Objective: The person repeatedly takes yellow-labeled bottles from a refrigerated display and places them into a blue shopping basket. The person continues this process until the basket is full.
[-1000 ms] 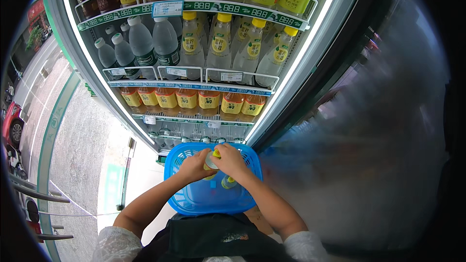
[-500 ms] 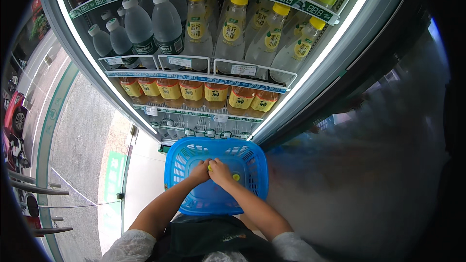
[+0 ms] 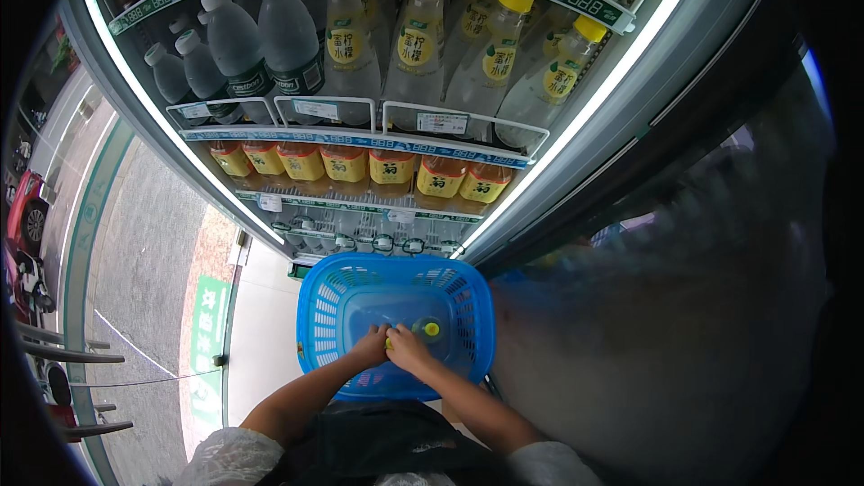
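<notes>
Both my hands meet over a blue plastic basket (image 3: 307,306) in front of the fridge. My left hand (image 3: 370,346) and my right hand (image 3: 408,347) are closed side by side around a yellow-capped bottle (image 3: 389,343). Only a bit of its yellow cap shows between the fingers; its body is mostly hidden. Just beyond my right hand, a second clear bottle (image 3: 432,329) with a yellow cap stands in the basket, seen from above and apart from my fingers.
An upright drinks fridge rises ahead, its shelves holding yellow-capped bottles (image 3: 415,45), clear water bottles (image 3: 291,40) and amber drinks with yellow labels (image 3: 391,171). The dark fridge door (image 3: 630,162) stands swung out to the right. Pavement and a red car (image 3: 29,216) lie left.
My hands, still together on the capped bottle, have come down and nearer to me over the basket. The second bottle shows more fully. The view has shifted slightly, moving the shelves up and left.
</notes>
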The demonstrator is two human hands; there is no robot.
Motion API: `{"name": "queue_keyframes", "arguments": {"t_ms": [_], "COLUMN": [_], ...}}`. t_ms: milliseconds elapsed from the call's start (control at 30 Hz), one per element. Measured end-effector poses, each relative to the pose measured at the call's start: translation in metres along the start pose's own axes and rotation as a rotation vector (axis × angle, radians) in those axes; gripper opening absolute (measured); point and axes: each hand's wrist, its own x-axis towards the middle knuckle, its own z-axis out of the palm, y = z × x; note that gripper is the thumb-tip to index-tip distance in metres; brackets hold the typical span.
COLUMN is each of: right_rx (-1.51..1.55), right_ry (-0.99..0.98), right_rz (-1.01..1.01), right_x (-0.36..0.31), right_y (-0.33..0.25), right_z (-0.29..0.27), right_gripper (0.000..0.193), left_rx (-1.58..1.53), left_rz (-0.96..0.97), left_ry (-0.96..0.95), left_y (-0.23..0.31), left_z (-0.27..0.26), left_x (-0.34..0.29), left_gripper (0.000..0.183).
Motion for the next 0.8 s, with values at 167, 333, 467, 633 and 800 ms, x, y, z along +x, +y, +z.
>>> {"name": "queue_keyframes", "arguments": {"t_ms": [167,333,467,633,800], "right_rx": [-0.180,-0.384,-0.279,-0.247,-0.294], "right_ry": [0.071,0.053,-0.046,-0.165,-0.135], "right_rz": [-0.001,0.238,0.198,0.225,0.236], "right_x": [-0.006,-0.011,-0.023,-0.040,-0.022], "right_y": [0.003,0.028,0.034,0.004,-0.002], "right_z": [-0.038,-0.062,-0.045,-0.045,-0.113], "right_gripper": [0.039,0.034,0.033,0.037,0.051], "left_rx": [0.079,0.136,0.211,0.206,0.389], "left_rz": [-0.058,-0.042,-0.058,-0.042,0.060], "left_ry": [-0.037,-0.022,-0.073,-0.168,-0.372], "left_y": [0.031,0.028,0.037,0.023,0.064], "left_z": [-0.023,-0.021,-0.027,-0.024,-0.091], "left_x": [-0.018,-0.017,-0.016,-0.012,0.009], "left_gripper": [0.076,0.082,0.081,0.094,0.110]}}
